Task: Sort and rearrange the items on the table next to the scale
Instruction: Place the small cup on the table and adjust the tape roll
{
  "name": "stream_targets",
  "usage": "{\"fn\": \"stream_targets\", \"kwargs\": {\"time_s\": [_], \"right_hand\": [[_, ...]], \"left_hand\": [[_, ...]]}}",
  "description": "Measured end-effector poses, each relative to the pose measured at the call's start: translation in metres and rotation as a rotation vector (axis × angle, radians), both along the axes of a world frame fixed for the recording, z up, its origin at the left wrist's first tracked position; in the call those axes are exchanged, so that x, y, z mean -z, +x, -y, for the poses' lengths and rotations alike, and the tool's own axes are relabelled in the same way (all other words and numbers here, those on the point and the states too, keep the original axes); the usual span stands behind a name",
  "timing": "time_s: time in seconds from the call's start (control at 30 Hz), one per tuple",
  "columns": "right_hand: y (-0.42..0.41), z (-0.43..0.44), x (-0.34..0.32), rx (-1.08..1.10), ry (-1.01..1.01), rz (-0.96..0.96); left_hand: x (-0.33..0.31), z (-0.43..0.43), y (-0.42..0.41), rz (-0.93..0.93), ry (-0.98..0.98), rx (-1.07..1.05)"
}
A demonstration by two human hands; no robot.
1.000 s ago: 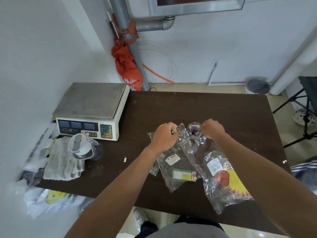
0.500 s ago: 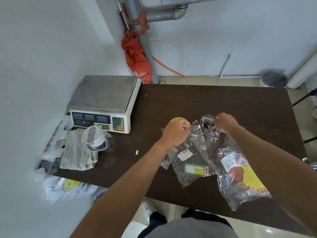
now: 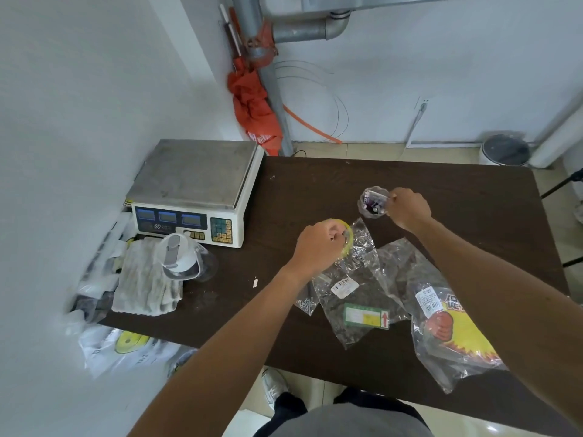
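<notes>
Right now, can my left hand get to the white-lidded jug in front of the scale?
Probably yes. Only bare table lies between the left hand and the jug, though that hand is holding a yellow ring and would need to drop it first.

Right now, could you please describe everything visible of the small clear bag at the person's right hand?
The small clear plastic bag is crinkled and bunched round, with purple, dark and white contents too small to identify. The right hand pinches its right edge. It is beyond the flat clear bags, apart from them, over the dark brown table; contact with the wood is unclear.
</notes>
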State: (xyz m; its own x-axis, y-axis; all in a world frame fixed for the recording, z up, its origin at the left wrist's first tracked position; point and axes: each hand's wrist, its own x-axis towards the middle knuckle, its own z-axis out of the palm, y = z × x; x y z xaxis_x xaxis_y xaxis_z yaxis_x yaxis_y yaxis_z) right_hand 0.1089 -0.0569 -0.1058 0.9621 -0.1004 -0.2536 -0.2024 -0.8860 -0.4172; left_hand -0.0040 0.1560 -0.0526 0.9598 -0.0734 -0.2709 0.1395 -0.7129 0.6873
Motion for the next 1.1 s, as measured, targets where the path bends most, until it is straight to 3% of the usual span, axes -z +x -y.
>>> {"fn": "stream_targets", "kwargs": {"time_s": [0.47,0.57,0.8,1.1], "right_hand": [[0.012,-0.111,-0.071,-0.239,0.114,0.165],[0.003,-0.142,-0.081,-0.330,0.096,0.181],[-0.031,-0.185,-0.082,-0.507,0.091,0.141],[-0.105,-0.235,-0.062,-0.630,0.062,0.044]], "left_hand": [[-0.006,-0.055,-0.001,0.027,-0.258,-0.382],[-0.007,-0.078,-0.010,-0.039,-0.415,-0.471],[-0.004,-0.117,-0.046,-0.133,-0.669,-0.567],[0.022,-0.159,-0.119,-0.279,-0.742,-0.702]]}}
